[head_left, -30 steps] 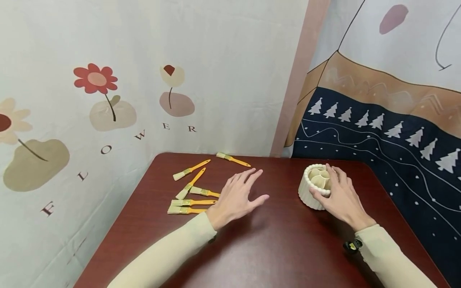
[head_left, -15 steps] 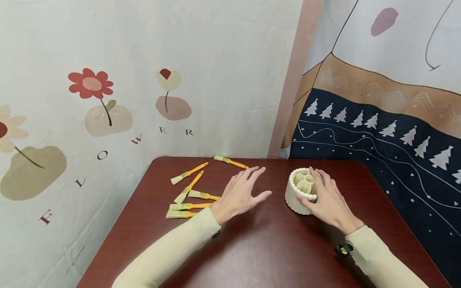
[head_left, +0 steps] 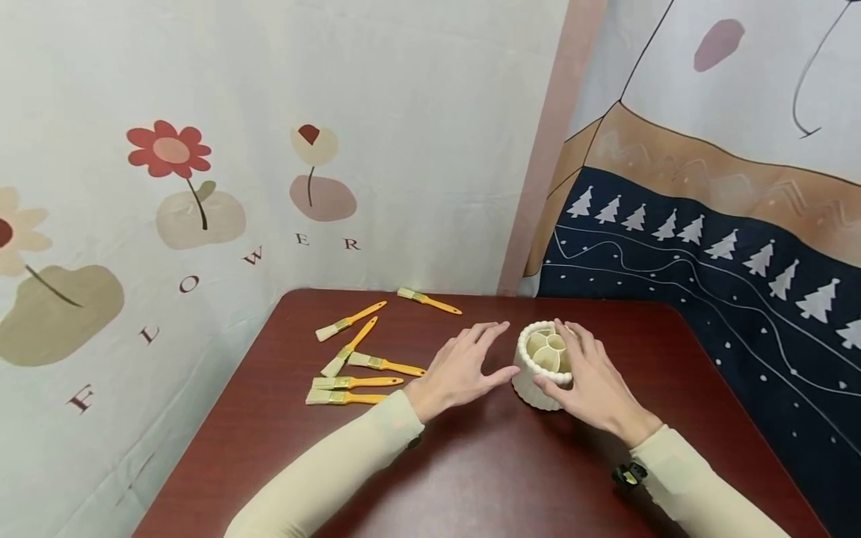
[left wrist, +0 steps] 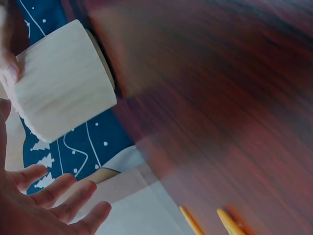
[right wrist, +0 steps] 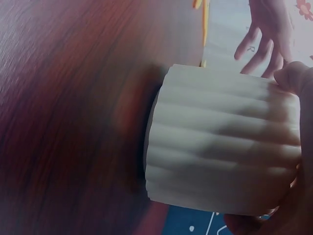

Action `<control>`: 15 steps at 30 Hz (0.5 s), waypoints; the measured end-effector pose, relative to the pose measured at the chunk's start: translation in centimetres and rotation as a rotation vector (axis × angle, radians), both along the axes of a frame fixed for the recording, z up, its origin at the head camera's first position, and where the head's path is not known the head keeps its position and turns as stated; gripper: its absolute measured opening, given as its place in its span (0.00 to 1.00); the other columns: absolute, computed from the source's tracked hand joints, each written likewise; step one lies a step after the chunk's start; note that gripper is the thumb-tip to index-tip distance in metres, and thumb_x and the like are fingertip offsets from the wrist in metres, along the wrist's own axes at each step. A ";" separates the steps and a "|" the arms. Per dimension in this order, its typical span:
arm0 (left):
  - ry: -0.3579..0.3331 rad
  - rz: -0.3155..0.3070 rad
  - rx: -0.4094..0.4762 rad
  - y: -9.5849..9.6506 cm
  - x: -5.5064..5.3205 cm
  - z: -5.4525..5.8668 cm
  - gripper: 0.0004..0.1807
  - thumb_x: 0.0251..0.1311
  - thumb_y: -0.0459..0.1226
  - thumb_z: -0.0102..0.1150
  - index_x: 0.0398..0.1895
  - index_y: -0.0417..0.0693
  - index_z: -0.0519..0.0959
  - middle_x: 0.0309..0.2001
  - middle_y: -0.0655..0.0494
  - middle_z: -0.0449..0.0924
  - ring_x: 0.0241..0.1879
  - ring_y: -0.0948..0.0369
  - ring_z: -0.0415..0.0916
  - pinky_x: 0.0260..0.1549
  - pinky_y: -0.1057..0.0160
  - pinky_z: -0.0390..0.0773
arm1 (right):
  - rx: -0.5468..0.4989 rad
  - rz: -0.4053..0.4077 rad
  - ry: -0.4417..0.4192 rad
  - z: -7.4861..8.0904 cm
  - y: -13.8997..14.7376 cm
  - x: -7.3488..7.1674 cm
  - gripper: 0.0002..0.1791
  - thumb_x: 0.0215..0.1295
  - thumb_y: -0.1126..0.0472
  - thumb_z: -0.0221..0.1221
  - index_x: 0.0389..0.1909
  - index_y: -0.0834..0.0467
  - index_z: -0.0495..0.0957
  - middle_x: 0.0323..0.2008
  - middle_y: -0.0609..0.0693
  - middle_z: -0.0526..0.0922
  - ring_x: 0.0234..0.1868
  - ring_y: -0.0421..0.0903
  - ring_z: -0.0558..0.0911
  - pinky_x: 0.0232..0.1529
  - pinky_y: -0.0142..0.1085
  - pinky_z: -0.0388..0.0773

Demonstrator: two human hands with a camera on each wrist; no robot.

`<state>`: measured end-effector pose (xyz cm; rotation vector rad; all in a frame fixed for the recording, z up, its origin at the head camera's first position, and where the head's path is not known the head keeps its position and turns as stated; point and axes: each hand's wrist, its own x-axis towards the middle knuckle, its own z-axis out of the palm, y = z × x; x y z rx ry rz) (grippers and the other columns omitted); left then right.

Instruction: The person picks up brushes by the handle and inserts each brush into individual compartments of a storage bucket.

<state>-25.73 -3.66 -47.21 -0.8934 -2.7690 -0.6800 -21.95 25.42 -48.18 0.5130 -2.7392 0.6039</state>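
A cream, ribbed, round pen holder with a beaded rim and divided compartments stands upright right of the table's middle. My right hand grips it near the top from the right, thumb on the near side and fingers over the far side of the rim. In the right wrist view its ribbed wall fills the middle, its base close to the tabletop. To its left my left hand hovers with fingers spread, thumb toward the holder and nothing held. The left wrist view shows those fingers apart from the holder.
Several paintbrushes with yellow handles and pale bristles lie on the left of the dark red table, among them a crossed pair. One lone paintbrush lies by the back edge. Printed cloth hangs behind the table.
My right hand has moved the pen holder leftward and slightly toward me. My left hand has shifted a little to the right, and the gap between the hands has narrowed. The brushes stay put.
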 end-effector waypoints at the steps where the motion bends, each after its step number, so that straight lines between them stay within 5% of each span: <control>1: 0.001 -0.007 -0.002 0.2 0.0 0.0 0.47 0.80 0.71 0.61 0.94 0.64 0.65 0.87 0.56 0.73 0.79 0.51 0.79 0.74 0.40 0.86 | 0.001 0.005 0.002 -0.1 -0.1 0.1 0.59 0.74 0.36 0.75 0.93 0.59 0.59 0.86 0.69 0.66 0.77 0.73 0.75 0.70 0.72 0.84; 15: 0.036 -0.018 -0.085 0.1 0.6 0.0 0.48 0.79 0.73 0.61 0.92 0.61 0.68 0.83 0.57 0.78 0.77 0.52 0.81 0.73 0.45 0.87 | 0.021 0.096 -0.017 0.0 -2.1 -0.1 0.62 0.74 0.33 0.74 0.96 0.55 0.54 0.88 0.67 0.64 0.81 0.70 0.73 0.74 0.69 0.83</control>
